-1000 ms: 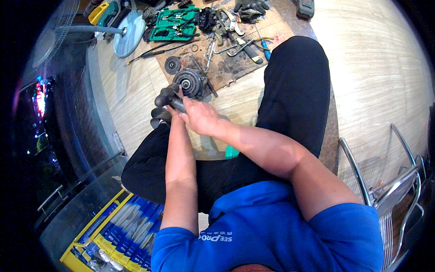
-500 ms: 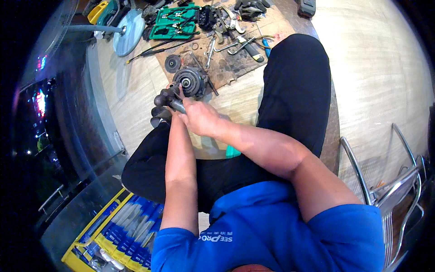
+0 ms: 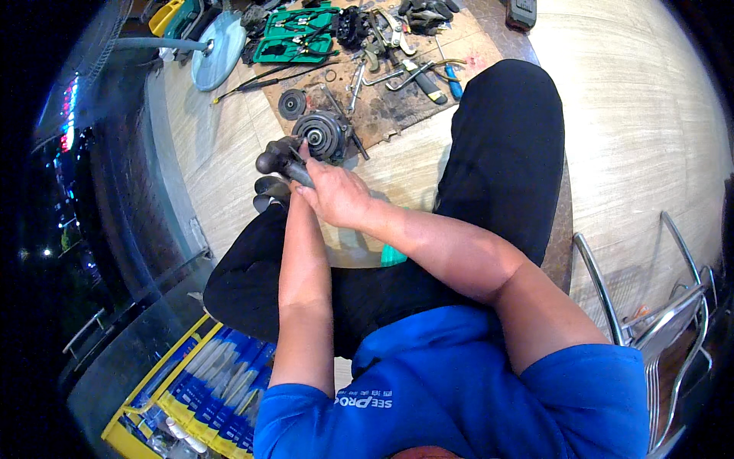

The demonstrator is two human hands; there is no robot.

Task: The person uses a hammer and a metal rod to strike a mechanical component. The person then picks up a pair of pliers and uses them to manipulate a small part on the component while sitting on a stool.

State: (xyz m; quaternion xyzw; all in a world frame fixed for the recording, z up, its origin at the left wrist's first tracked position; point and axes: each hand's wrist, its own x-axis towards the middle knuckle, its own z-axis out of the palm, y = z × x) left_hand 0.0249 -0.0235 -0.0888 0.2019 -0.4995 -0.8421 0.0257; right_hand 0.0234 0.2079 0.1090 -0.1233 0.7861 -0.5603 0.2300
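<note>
My right hand [image 3: 336, 193] is closed around a dark metal hammer [image 3: 300, 174] with a rounded head, held low in front of my left knee. My left forearm reaches up beneath it; my left hand [image 3: 297, 195] is mostly covered by the right hand and the hammer, so its fingers are hidden. Just beyond the hammer lies a round ringed metal pulley assembly [image 3: 317, 138] with a bright centre. A smaller ringed disc [image 3: 291, 104] rests behind it. Close to the hammer, by my knee, is a dark rounded thing [image 3: 269, 191] whose kind I cannot make out.
A stained cardboard sheet [image 3: 397, 115] bears wrenches, pliers and metal parts. A green tool case [image 3: 294, 34] lies open at the back, left of a blue-handled screwdriver [image 3: 454, 83]. Metal chair [image 3: 650, 321] stands right; a yellow rack [image 3: 130, 428] with blue packages lies lower left.
The hammer has shifted and tilted slightly in my right hand, its head now a little farther left. My arms stay almost in place, and the pulley assembly has not moved.
</note>
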